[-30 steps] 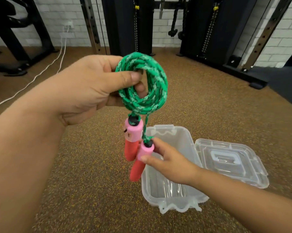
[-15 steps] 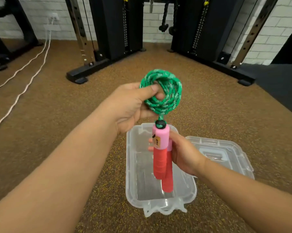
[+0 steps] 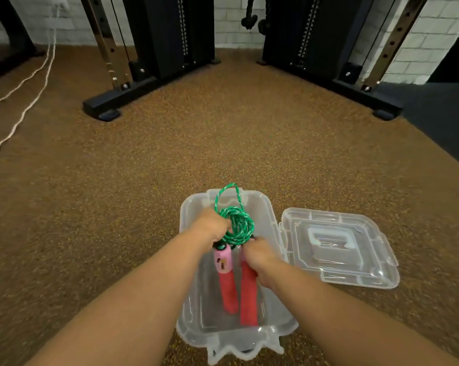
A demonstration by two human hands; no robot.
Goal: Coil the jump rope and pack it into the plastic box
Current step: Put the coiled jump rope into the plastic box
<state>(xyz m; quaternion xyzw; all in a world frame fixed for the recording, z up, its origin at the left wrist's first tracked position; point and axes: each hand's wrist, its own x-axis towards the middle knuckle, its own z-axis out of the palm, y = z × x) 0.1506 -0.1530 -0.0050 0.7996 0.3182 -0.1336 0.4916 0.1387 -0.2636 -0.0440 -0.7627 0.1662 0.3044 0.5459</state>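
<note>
We are holding the coiled jump rope (image 3: pixel 239 226) inside the plastic box (image 3: pixel 273 228): our left hand (image 3: pixel 210 226) is gripping the coil, our right hand (image 3: pixel 260 252) is closing around one red handle (image 3: pixel 248 294).

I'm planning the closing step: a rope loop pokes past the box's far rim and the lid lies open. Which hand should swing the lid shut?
Probably the right hand: the lid lies on its side of the plastic box. The left hand sits at the coil, nearer the stray loop.
</note>
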